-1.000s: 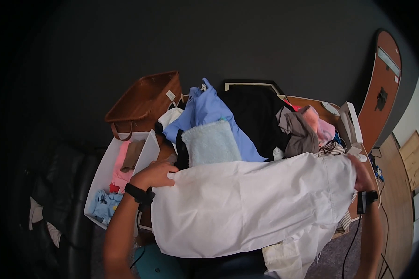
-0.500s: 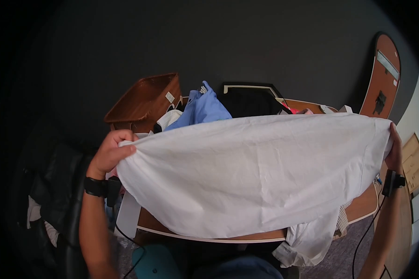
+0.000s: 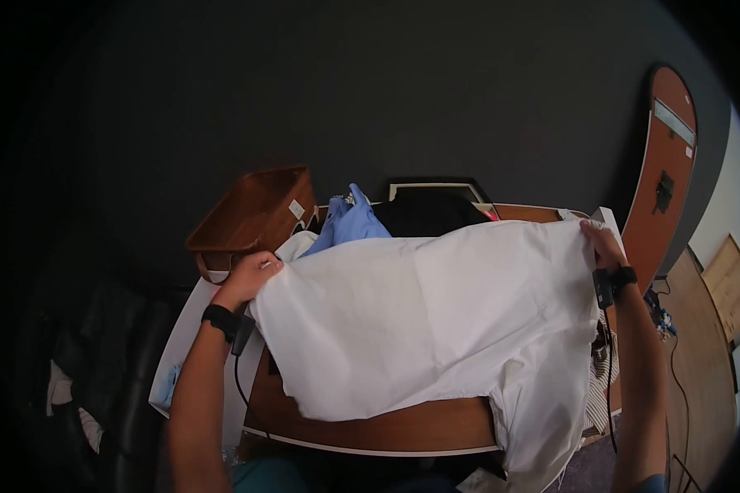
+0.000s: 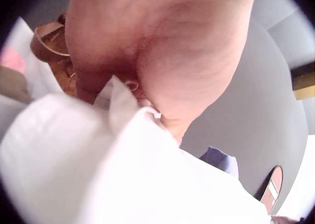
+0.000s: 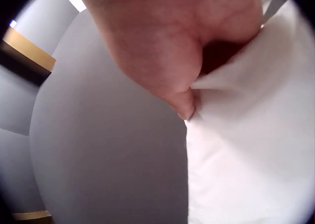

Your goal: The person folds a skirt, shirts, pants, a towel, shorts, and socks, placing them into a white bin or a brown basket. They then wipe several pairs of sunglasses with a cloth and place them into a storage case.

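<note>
In the head view, the white cloth [image 3: 419, 312], creased and plain, is hanging stretched over the surface [image 3: 378, 431], the left hand [image 3: 251, 281] and right hand [image 3: 607, 251] each gripping an upper corner, while a pale tag, its writing too small to read, is showing on the basket [image 3: 251, 209]. In the left wrist view, the grip is bunching the cloth's edge; in the right wrist view, thumb and fingers are pinching a fold.

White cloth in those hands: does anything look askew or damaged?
Slightly askew: one narrow part of the white cloth hangs past the front edge of the table, unlike the rest. No tear shows.
</note>
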{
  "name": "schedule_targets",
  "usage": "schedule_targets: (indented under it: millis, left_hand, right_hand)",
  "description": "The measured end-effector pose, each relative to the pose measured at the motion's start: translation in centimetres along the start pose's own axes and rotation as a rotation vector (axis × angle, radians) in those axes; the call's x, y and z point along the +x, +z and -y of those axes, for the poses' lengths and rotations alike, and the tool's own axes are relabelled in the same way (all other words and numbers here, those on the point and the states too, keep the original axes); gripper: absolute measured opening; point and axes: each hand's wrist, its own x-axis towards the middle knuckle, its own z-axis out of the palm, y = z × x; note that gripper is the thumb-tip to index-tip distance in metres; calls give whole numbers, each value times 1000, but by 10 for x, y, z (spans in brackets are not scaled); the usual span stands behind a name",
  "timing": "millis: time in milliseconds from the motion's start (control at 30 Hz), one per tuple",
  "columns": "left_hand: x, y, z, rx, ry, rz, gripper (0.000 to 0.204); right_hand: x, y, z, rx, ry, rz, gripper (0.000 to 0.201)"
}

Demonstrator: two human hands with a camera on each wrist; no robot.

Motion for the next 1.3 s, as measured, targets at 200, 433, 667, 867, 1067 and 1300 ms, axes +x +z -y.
schedule_targets:
  millis: [200, 433, 667, 867, 1067, 1300]
  left_hand:
    - [-9, -5, 19, -270, -32, -166, 22]
    - [9, 0, 40, -329, -59, -390, 23]
    - [9, -14, 46, 127, 264, -525, 15]
    - [-66, 33, -64, -202, 233, -267, 8]
    - [-147, 170, -136, -225, 316, 458, 10]
    - [-166, 281, -148, -813, -191, 815, 24]
  right_hand:
    - [3, 7, -6, 94, 111, 59, 51]
    - [10, 3, -19, 86, 81, -16, 49]
    - [3, -22, -22, -45, 81, 74, 47]
    - [-110, -18, 21, -666, -274, -39, 37]
    - [-303, -8, 51, -695, 200, 436, 29]
    - [-411, 0, -18, -837, 554, 414, 65]
